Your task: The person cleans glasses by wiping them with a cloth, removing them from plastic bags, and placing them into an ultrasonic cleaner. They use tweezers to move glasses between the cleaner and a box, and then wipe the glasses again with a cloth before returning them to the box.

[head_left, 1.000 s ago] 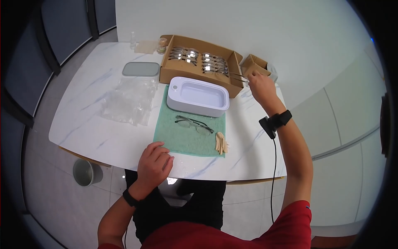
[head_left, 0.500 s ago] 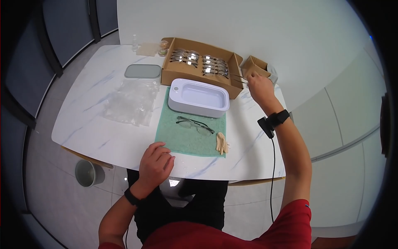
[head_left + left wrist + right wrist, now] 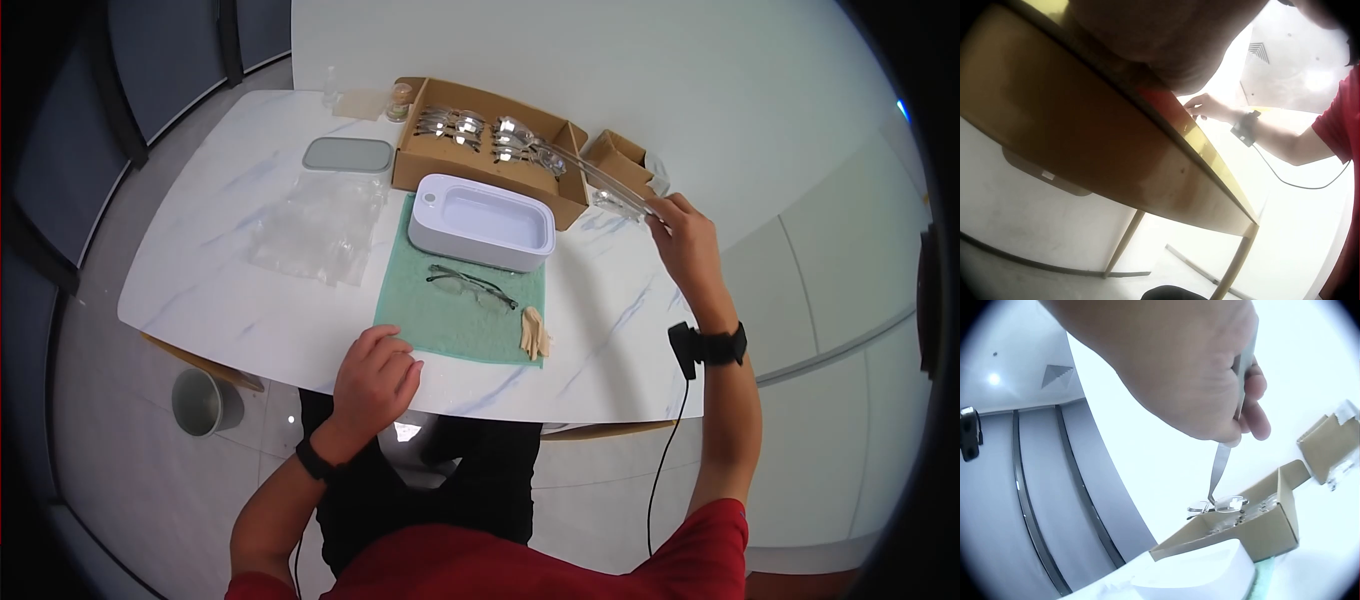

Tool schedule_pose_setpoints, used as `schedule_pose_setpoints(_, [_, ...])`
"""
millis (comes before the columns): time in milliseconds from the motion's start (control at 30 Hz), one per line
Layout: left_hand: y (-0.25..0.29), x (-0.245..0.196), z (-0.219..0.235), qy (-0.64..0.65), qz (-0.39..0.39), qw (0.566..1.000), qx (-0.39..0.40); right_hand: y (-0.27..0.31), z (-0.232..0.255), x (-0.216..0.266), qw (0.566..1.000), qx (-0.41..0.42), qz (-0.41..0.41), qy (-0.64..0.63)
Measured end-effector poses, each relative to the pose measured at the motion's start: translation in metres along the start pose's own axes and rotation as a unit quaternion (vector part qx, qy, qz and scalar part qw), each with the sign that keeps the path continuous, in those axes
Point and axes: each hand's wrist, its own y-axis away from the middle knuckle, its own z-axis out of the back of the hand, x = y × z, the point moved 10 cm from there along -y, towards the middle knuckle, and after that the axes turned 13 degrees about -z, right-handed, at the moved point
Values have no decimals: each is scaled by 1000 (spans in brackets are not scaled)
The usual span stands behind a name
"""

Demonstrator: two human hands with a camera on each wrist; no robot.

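My right hand pinches a pair of long metal tweezers. In the right wrist view, the tweezers' tip is at the bridge of a pair of glasses, which shows above the rim of the cardboard box. More glasses lie in rows inside that box. My left hand rests at the table's front edge beside the green towel, fingers relaxed and holding nothing. On the towel lie a dark-framed pair of glasses and beige finger cots.
A white ultrasonic cleaner stands at the towel's back edge. Clear plastic bags and a grey lid lie to the left. At the back right is a small cardboard box; a bin stands on the floor.
My right hand has moved right and toward me with the tweezers, and a pair of glasses has lifted from the right-hand row. The left hand has stayed at the table edge.
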Motion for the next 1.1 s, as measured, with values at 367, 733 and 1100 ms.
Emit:
schedule_pose_setpoints(367, [1,-2,3,13,4,1000,-22,55,-2,39,991,125,26,-41])
schedule_pose_setpoints(733, [3,1,0,13,21,999,-21,69,13,-61,925,-20,-242,-292])
schedule_pose_setpoints(1100, [2,-1,-2,13,10,1000,-11,126,-151,-92,933,66,-340,-101])
